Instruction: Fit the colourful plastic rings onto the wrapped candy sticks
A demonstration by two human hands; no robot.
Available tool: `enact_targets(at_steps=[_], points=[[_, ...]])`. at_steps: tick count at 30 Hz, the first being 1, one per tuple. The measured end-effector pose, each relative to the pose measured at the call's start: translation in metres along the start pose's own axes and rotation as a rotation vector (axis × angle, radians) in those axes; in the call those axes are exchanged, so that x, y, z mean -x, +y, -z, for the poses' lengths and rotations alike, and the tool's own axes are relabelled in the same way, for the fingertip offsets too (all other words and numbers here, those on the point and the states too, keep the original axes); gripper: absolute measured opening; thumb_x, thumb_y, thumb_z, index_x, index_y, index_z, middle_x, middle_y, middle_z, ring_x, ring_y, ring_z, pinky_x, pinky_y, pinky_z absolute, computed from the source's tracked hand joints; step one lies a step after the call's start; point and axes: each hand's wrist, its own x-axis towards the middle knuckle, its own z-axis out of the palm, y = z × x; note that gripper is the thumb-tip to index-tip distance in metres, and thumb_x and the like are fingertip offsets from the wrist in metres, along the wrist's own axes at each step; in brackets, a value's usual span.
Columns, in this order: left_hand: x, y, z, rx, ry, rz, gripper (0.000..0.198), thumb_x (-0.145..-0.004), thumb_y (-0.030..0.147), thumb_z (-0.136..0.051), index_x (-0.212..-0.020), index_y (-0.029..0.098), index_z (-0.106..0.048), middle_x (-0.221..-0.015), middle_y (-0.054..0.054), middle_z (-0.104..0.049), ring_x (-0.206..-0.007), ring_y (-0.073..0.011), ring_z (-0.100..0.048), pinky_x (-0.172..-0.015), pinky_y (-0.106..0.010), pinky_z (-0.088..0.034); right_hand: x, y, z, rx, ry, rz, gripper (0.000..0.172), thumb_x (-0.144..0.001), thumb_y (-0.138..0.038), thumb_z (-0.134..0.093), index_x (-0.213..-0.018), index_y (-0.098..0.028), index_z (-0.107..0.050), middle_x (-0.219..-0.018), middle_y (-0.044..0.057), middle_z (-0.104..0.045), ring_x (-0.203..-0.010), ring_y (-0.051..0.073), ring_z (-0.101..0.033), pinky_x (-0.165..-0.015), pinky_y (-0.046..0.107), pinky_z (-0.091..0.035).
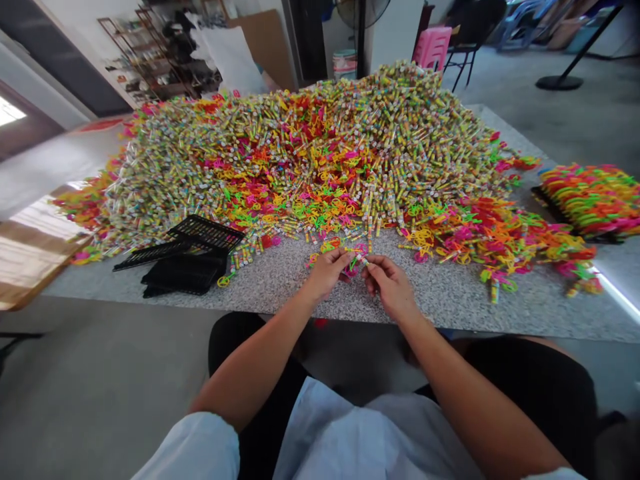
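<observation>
Just in front of the big heap, my hands meet over the speckled table (280, 280). Between the fingertips of my right hand (393, 287) is a small tube (364, 261) with a whitish end. My left hand (327, 272) is closed in a pinch close to that end; what it grips is too small to make out. Bright pink and yellow plastic pieces lie under and behind the fingers. Beyond them rises a large heap of small labelled tubes (425, 127), mixed with looped plastic pieces (330, 193) in yellow, red, pink, orange and green.
Several black slotted trays (185, 270) lie stacked askew on the left. At the right stands a black tray holding rows of colourful pieces (590, 197). A loose pile of looped pieces (500, 233) spreads toward it. Pink stools (433, 47) stand behind the table.
</observation>
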Motion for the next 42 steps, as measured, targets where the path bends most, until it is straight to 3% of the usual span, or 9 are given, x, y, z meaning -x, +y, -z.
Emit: enact_targets(at_steps=[10,18,24,30,35,39,42], points=[[0.0,-0.004,-0.003,-0.105,0.033,-0.085,0.041,-0.088,0.057,-0.067,-0.081,0.017,-0.06,-0.067,0.002,-0.056,-0.057,-0.0099,-0.052,-0.055,-0.023,-0.045,0.003,0.007,0.004,0.294,0.072,0.142,0.032,-0.094,-0.042,-0.06,-0.119,-0.024,-0.068,-0.083,0.002,-0.067,-0.055,0.013,-0.052,-0.05,0.026,-0.043],[-0.002,-0.013,-0.002,-0.206,0.082,-0.136,0.036,-0.091,0.05,-0.063,-0.076,0.017,-0.061,-0.063,0.003,-0.053,-0.057,-0.0107,-0.048,-0.057,-0.024,-0.038,0.0,0.009,0.009,0.466,0.049,0.089,0.037,-0.091,-0.042,-0.058,-0.118,-0.021,-0.073,-0.067,0.0,-0.062,-0.054,0.015,-0.05,-0.053,0.028,-0.042],[0.005,-0.011,-0.01,-0.191,0.15,-0.134,0.032,-0.089,0.045,-0.065,-0.073,0.017,-0.062,-0.062,0.002,-0.054,-0.058,-0.011,-0.048,-0.058,-0.024,-0.037,0.003,0.007,0.012,0.427,0.001,0.016,0.04,-0.091,-0.044,-0.059,-0.12,-0.022,-0.074,-0.062,-0.002,-0.058,-0.047,0.014,-0.046,-0.048,0.028,-0.038],[0.005,-0.018,-0.012,-0.19,0.137,-0.1,0.032,-0.089,0.046,-0.066,-0.078,0.016,-0.066,-0.065,0.001,-0.058,-0.06,-0.0118,-0.051,-0.06,-0.025,-0.038,0.006,0.006,0.016,0.549,-0.043,0.099,0.04,-0.092,-0.039,-0.057,-0.125,-0.024,-0.074,-0.076,0.001,-0.068,-0.057,0.015,-0.052,-0.056,0.028,-0.043],[0.009,-0.024,-0.019,-0.124,0.209,-0.097,0.031,-0.087,0.047,-0.067,-0.078,0.017,-0.067,-0.068,0.001,-0.06,-0.062,-0.0121,-0.051,-0.059,-0.024,-0.039,0.01,0.004,0.014,0.583,-0.051,0.136,0.04,-0.093,-0.036,-0.053,-0.125,-0.022,-0.073,-0.079,0.002,-0.07,-0.059,0.015,-0.054,-0.06,0.028,-0.045],[0.006,-0.013,-0.023,-0.161,0.157,-0.065,0.036,-0.088,0.052,-0.066,-0.08,0.017,-0.069,-0.07,0.0,-0.062,-0.064,-0.0131,-0.054,-0.061,-0.025,-0.04,0.01,-0.001,0.013,0.689,-0.034,0.249,0.038,-0.092,-0.034,-0.054,-0.122,-0.022,-0.073,-0.079,0.001,-0.068,-0.064,0.016,-0.056,-0.066,0.029,-0.047],[-0.005,0.003,-0.01,-0.425,0.089,-0.166,0.042,-0.095,0.055,-0.055,-0.085,0.018,-0.07,-0.071,-0.002,-0.063,-0.067,-0.0159,-0.057,-0.065,-0.028,-0.044,-0.001,-0.009,0.028,0.696,0.041,0.208,0.037,-0.092,-0.035,-0.053,-0.121,-0.021,-0.073,-0.068,-0.001,-0.062,-0.058,0.015,-0.053,-0.06,0.028,-0.044]])
